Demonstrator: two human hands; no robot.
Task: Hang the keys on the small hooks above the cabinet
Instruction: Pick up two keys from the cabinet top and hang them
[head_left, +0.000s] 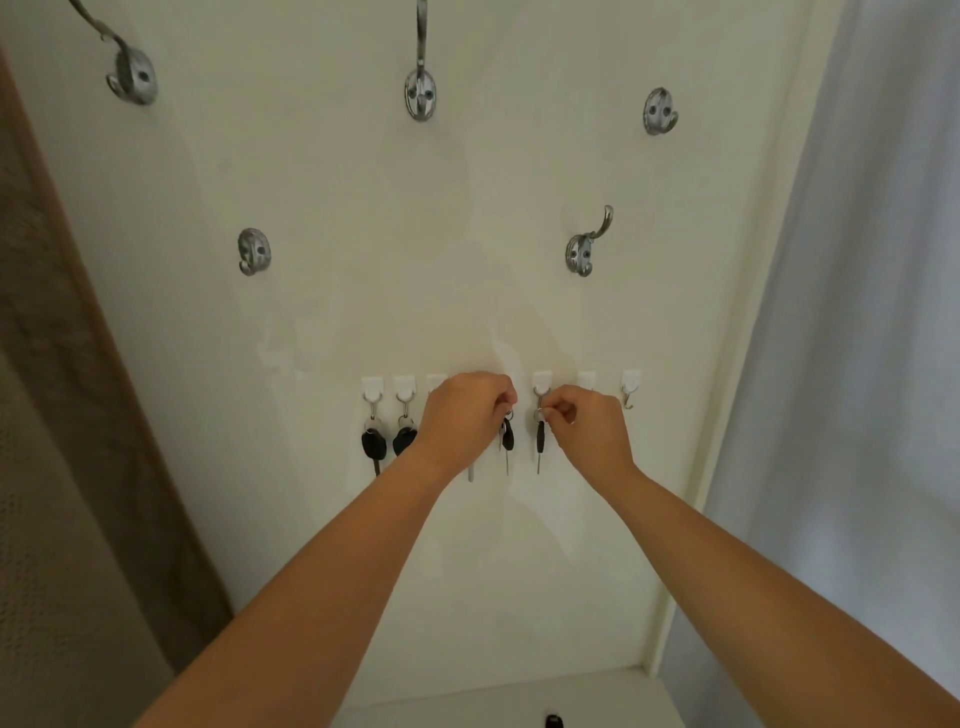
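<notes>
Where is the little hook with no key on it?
The empty hook is at the far right end of the white hook row, just right of the right hand.

Black-headed keys (373, 445), white hooks (630, 383), cream wall (363, 260).

left hand (465, 415): bare, no glove, no ring visible from this side, knuckles + back of hand showing
right hand (589, 423): bare, no glove; small pale glint at one finger, can't tell if ring or key metal
left forearm (332, 566): bare wrist to frame edge, no sleeve, no watch, no band
right forearm (743, 561): bare wrist to frame edge, no sleeve, no watch, no band
nails: mostly hidden, fingers curled away from cam
clothing: not in frame, arms cut off by bottom edge
marks: no tattoos or plasters seen; frame a bit soft
</notes>
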